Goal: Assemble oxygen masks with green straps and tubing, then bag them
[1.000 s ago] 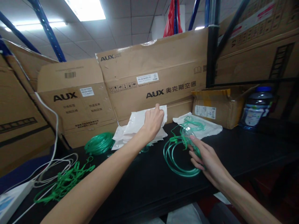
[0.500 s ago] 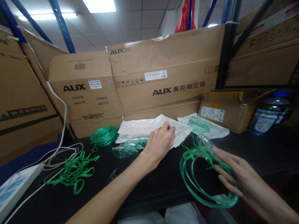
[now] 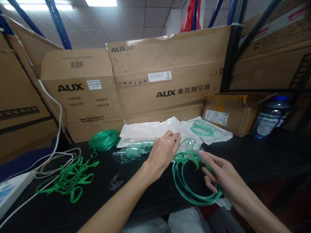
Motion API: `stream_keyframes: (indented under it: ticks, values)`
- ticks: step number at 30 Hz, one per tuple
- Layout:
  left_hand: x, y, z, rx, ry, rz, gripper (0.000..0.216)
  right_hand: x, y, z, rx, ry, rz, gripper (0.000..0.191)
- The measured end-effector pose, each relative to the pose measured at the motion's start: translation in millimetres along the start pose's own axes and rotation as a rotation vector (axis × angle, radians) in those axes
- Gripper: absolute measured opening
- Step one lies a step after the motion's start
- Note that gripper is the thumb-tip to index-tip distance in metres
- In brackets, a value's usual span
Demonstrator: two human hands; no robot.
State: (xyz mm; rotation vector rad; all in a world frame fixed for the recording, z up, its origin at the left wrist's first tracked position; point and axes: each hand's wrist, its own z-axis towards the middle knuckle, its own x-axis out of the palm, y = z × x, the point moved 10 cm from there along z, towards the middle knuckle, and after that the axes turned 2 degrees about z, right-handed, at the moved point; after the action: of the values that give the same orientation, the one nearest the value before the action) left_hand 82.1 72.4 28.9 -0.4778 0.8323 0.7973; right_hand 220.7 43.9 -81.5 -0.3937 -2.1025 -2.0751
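My right hand holds a loose coil of green tubing with a clear plastic mask and a green strap at its top. The coil hangs over the front part of the black table. My left hand is at the white pouches, its fingers bent over the edge of one; the thumb's contact is hidden. Just left of that hand lie clear plastic pieces with green parts. On another white pouch to the right rests a small pale green coil.
A green tubing coil, tangled green straps and thin wire pieces lie on the left. Beyond them are white cables and a power strip. Cardboard stands behind; an open box and a bottle are right.
My right hand has moved left with the coiled tubing and mask, bringing them closer to my left hand. My left hand stays at the pouches, its fingers slightly shifted. The view has moved a little.
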Motion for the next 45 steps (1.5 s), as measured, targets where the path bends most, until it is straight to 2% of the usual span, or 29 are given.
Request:
stream_keyframes:
  ticks: [8, 13, 16, 21, 24, 29, 32, 38, 45]
  values:
    - [9.4, -13.3, -3.2, 0.089, 0.042, -0.057, 0.031, -1.0, -8.7, 4.4, 0.007, 0.010, -0.060, 0.052]
    - [9.0, -10.8, -3.9, 0.082, 0.014, -0.062, 0.036, -0.8, -5.3, 7.5, -0.017, -0.016, -0.124, 0.065]
    - [11.7, -18.1, -7.5, 0.138, 0.013, -0.065, 0.037, -1.7, -5.4, 10.1, -0.033, -0.045, -0.120, 0.070]
    - [23.3, -36.6, -17.9, 0.281, 0.065, -0.083, 0.034, 2.3, -2.7, 11.7, -0.110, -0.052, -0.006, 0.054]
    - [21.9, -34.4, -18.3, 0.262, 0.039, -0.104, 0.033, 4.4, -1.6, 10.7, -0.133, -0.027, 0.001, 0.046]
    - [4.9, -26.9, -14.0, 0.216, -0.110, -0.141, 0.027, -5.5, -9.8, 8.7, -0.096, -0.045, -0.005, 0.064]
    - [-0.7, -23.0, -12.2, 0.188, -0.170, -0.193, 0.026, -12.6, -14.3, 8.4, -0.086, -0.095, 0.029, 0.066]
    - [10.7, -18.8, -11.1, 0.154, -0.080, -0.172, 0.029, -11.5, -10.7, 7.7, -0.156, -0.165, 0.171, 0.053]
    - [3.6, -29.8, -18.1, 0.220, -0.103, -0.075, 0.029, -1.1, -7.9, 8.7, -0.100, -0.138, 0.189, 0.053]
